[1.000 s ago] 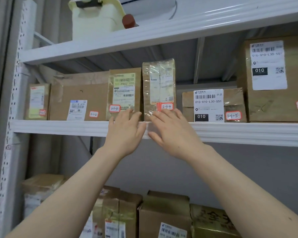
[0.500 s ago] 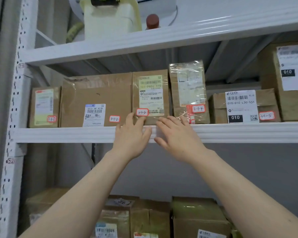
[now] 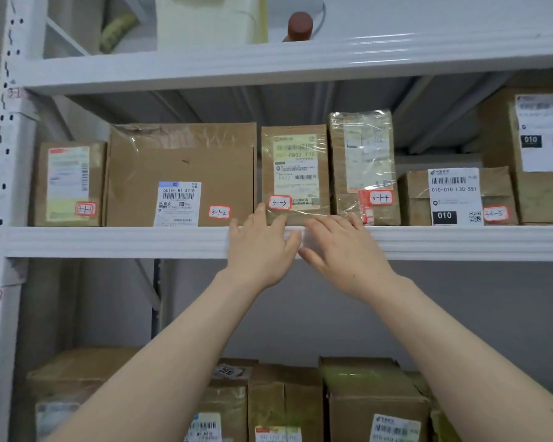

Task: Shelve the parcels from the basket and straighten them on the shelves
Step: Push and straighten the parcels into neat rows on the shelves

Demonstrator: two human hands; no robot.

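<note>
White shelf (image 3: 109,242): painted metal, smooth, a soft sheen along its front lip. The big box (image 3: 179,167) is plain brown cardboard, matt, with clear tape (image 3: 211,140) wrinkled and glossy across its top. Beside it the narrow box (image 3: 268,173), same dull cardboard, wears a paper label (image 3: 296,169). The wrapped parcel (image 3: 361,154) gleams, crinkled clear plastic film all over. Up top, a pale jug (image 3: 205,20), smooth plastic.

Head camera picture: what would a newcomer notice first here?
Two bare hands, the left hand and right hand, reach up side by side over the edge of the middle shelf, fingertips at the parcel tagged 3-1-3. Brown parcels with red-bordered number tags line that shelf.
</note>
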